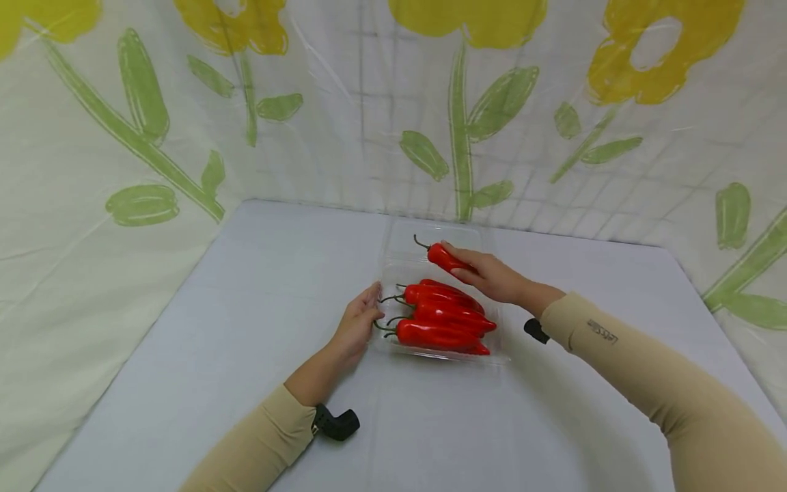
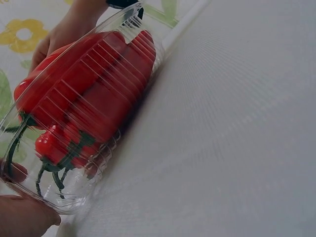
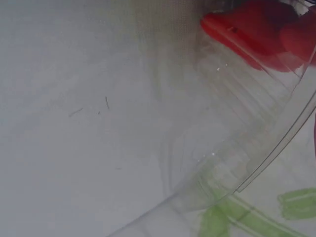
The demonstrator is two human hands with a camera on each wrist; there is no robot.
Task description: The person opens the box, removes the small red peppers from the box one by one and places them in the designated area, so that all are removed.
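Note:
My right hand (image 1: 492, 275) grips a red chili pepper (image 1: 444, 257) above the far part of a clear plastic container (image 1: 444, 355); the pepper's green stem points left. Several more red chili peppers (image 1: 438, 333) lie side by side in the container, most stems to the left. At the container's left side, my left hand (image 1: 355, 321) holds the wall between thumb and fingers. The left wrist view shows the peppers through the ribbed wall, with part of the left hand (image 2: 27, 216) at its end. In the right wrist view, red peppers (image 3: 252, 37) show but the right hand does not.
The container's clear lid (image 1: 402, 239) lies opened out on the far side. Everything stands on a white-covered table (image 1: 264, 287), backed by a curtain (image 1: 332, 137) with yellow flowers. Dark wrist cameras (image 1: 338, 425) sit at both sleeves.

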